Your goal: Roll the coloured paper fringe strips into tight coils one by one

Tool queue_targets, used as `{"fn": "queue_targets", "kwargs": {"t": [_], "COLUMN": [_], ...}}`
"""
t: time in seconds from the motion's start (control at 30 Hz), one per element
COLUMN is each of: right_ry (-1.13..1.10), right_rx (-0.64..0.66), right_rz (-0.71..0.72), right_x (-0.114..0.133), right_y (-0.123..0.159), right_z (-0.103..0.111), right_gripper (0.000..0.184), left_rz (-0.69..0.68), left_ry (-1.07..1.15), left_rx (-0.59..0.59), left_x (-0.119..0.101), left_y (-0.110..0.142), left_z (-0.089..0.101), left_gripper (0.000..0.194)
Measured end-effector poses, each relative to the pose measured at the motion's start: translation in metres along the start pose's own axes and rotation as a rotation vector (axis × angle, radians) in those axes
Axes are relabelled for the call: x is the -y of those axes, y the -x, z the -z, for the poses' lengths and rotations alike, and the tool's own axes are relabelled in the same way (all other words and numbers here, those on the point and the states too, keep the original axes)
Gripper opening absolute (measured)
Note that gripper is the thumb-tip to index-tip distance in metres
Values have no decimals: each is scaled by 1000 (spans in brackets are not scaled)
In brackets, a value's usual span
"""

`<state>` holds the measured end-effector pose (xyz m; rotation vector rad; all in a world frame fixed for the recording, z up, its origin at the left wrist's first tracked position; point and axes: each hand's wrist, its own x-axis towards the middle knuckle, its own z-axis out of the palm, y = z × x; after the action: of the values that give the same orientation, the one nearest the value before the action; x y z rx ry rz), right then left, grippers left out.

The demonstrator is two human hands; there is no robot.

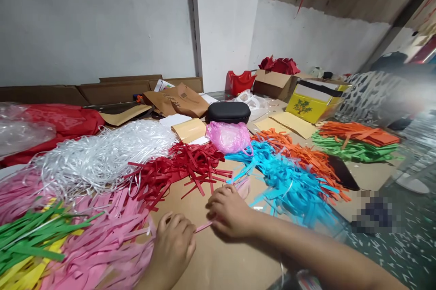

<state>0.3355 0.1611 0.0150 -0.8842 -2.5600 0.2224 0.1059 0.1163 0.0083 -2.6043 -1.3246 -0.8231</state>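
Note:
My left hand (176, 241) is closed on one end of a thin pink strip (203, 226). The strip runs taut over the brown cardboard (218, 262) to my right hand (229, 212), whose fingers are closed on it too. Just beyond the right hand lies a pale pink loop of strip (243, 188). Left of my left hand spreads a heap of pink strips (102, 235). Dark red strips (190, 160) lie ahead of both hands, and bright blue strips (286, 178) fan out beyond my right forearm. The fingertips are partly hidden.
White ribbons (105, 153), green strips (30, 233) and orange strips (303, 156) lie around. Farther back are a pink plastic bag (229, 136), a black case (229, 112), a brown paper bag (182, 100) and a yellow box (306, 103). A blurred person (395, 85) is at the right.

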Motion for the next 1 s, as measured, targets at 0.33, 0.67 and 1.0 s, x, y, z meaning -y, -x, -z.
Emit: {"fn": "queue_targets", "kwargs": {"t": [0.33,0.67,1.0], "right_ry": [-117,-51,323], "right_rx": [22,123,34], "right_rz": [-135,-185,264], "right_x": [-11,3,12], "right_y": [20,0,-6], "right_z": [-14,-2,-4], "right_gripper": [10,6,23], "left_rz": [99,133,-136], "left_ry": [62,-103,-111], "left_rx": [83,202,-87], "left_x": [25,7,-12], "left_y": [33,12,-1], "left_z": [0,5,-4], "left_gripper": [8,24,31]}}
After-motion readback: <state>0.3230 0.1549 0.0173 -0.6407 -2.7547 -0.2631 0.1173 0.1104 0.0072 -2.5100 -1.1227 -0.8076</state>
